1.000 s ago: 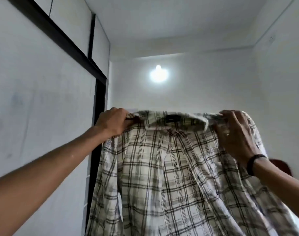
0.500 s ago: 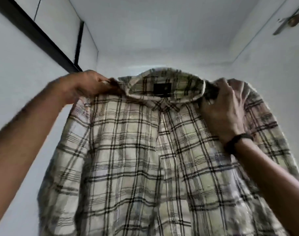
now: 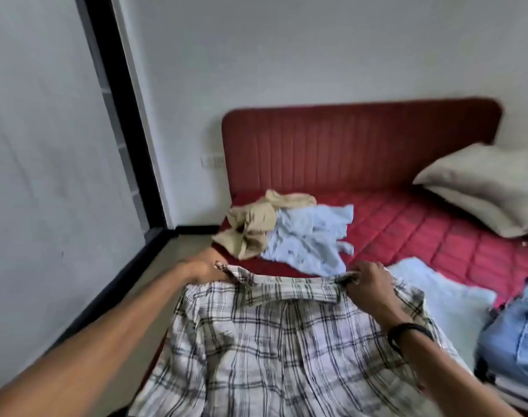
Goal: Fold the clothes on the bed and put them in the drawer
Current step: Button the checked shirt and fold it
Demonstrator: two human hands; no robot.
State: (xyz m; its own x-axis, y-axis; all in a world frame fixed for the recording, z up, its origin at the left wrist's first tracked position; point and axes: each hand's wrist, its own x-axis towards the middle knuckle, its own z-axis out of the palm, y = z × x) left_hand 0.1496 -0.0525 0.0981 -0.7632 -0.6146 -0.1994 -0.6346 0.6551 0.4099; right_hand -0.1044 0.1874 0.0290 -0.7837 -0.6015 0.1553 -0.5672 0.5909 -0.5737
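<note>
A white shirt with dark checks (image 3: pixel 274 350) is spread low over the near end of the red bed (image 3: pixel 407 230), collar away from me. My left hand (image 3: pixel 201 270) grips its left shoulder by the collar. My right hand (image 3: pixel 368 281) grips the right shoulder by the collar; a dark band is on that wrist. Further up the mattress lie a crumpled beige garment (image 3: pixel 253 224) and a light blue garment (image 3: pixel 308 239), touching each other. No drawer is in view.
A red padded headboard (image 3: pixel 359 145) stands against the back wall with a grey pillow (image 3: pixel 491 188) at the right. A pale blue cloth (image 3: pixel 449 299) and folded blue jeans (image 3: pixel 518 335) lie at the right edge. A white wardrobe panel with a black frame (image 3: pixel 118 109) bounds the left.
The shirt was held up high in front of me before; now both hands have brought it down onto the bed, and my view has dropped from the ceiling to the mattress.
</note>
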